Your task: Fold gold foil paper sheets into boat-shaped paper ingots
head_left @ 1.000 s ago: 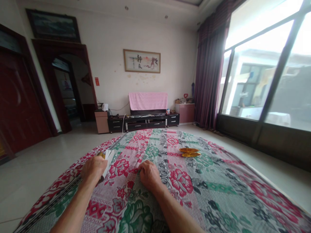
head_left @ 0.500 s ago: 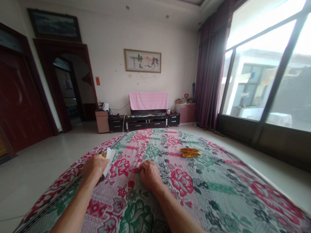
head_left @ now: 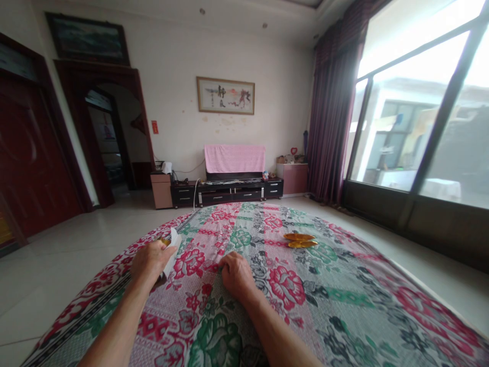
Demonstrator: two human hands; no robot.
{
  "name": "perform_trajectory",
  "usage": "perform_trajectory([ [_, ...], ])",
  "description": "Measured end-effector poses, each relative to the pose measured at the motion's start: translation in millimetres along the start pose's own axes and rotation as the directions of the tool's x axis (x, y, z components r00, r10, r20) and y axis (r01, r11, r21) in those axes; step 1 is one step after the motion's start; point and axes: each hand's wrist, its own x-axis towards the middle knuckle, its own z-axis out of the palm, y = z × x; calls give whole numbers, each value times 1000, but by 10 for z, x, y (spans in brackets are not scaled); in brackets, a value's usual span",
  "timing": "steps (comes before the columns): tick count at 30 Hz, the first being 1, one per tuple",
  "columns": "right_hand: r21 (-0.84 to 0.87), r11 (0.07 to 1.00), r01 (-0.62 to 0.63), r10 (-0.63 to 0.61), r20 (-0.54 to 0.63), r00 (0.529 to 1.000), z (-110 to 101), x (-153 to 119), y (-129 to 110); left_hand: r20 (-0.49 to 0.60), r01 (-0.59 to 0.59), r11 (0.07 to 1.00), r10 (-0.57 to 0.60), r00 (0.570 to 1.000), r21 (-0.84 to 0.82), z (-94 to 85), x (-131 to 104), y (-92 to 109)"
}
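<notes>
My left hand is closed around a stack of paper sheets, with white edges fanned at the top and a bit of gold showing by the fingers. To its right, my right hand rests low over the flowered cloth with its fingers curled in. What lies under those fingers, if anything, is hidden. Beyond the right hand, two folded gold paper boats with pointed ends lie side by side on the cloth, apart from both hands.
The cloth spreads over a wide rounded surface. Across the tiled floor stands a low black cabinet with a pink cloth draped above it. A purple curtain hangs beside a large window at right; a red door is at left.
My left thumb has shifted over the edge of the paper stack, and one top sheet now stands up from the rest. The right hand and the gold paper boats stay put.
</notes>
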Motion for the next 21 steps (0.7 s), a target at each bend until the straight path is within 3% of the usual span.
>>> perform_trajectory([
  [7,6,1000,-7,7,5,1000,-27,0,-14,-56,-36,999,36,998,-3,3,21,-16],
  [13,40,999,-2,3,-9,1000,-13,-2,-4,-166,-169,983,179,970,71,-44,-46,69],
  [17,107,991,-79,91,-109,990,-10,36,18,-226,-300,948,318,921,110,9,-185,252],
  [21,357,889,-286,364,-174,915,-62,125,178,-197,-544,837,544,816,59,256,-410,483],
])
